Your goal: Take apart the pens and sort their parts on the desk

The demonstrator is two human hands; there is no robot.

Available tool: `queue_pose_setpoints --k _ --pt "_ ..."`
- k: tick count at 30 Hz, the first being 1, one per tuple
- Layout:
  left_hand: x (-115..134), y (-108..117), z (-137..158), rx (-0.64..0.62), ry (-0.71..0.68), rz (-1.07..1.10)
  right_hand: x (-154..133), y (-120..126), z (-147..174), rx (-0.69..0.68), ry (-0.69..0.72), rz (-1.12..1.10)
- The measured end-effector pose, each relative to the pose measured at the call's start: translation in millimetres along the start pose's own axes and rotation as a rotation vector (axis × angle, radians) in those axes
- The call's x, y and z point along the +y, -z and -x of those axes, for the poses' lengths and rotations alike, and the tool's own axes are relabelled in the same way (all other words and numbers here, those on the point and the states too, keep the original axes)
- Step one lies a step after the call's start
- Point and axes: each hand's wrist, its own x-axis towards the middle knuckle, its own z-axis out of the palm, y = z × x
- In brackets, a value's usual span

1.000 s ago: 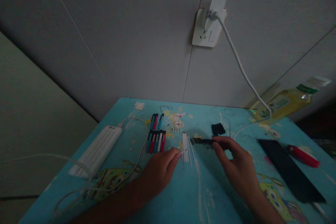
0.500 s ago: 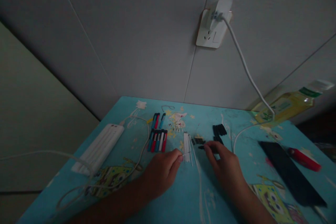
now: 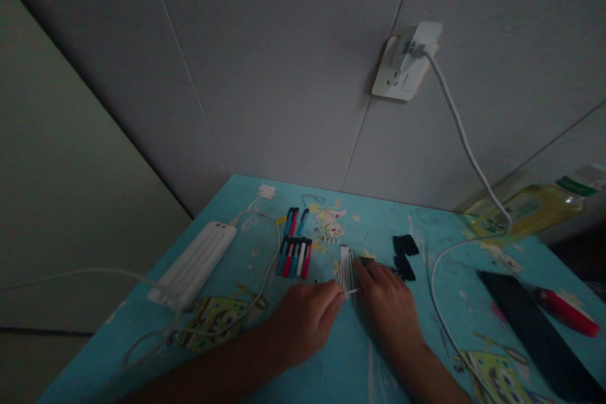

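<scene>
My left hand (image 3: 310, 319) is closed, thumb and forefinger pinching a thin white stick (image 3: 351, 291) that looks like a pen refill. Its end points right, over a row of similar white sticks (image 3: 344, 265) lying side by side on the table. My right hand (image 3: 386, 303) rests palm down just right of that row. Its fingers are stretched forward, the forefinger at the row's right edge; its thumb is hidden. Small black pieces (image 3: 365, 261) show partly behind its fingers. Left of the sticks lie several red, blue and white pens (image 3: 294, 257) with black ends.
More black pieces (image 3: 404, 255) lie beyond my right hand. A white power strip (image 3: 196, 265) with a looping cable is at left. On the right are a dark flat slab (image 3: 534, 328), a red-handled object (image 3: 565, 312) and a leaning bottle of yellow liquid (image 3: 525, 208). A charger cable hangs from the wall socket (image 3: 402, 69).
My right hand has moved left from the black pieces to the edge of the white sticks. The outlying stick now lies closer to the row. My view has shifted slightly.
</scene>
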Motion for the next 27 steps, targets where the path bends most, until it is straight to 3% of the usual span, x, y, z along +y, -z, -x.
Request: queue_pose_setpoints --k 13,27 --pt "1.0 0.6 0.6 0.002 -0.015 0.004 6.5 0.5 -3.1 0.034 -0.018 0.135" --pt "0.9 0.8 0.1 -0.007 -0.024 -0.037 4.4 1.5 -8.2 0.034 -0.009 0.088"
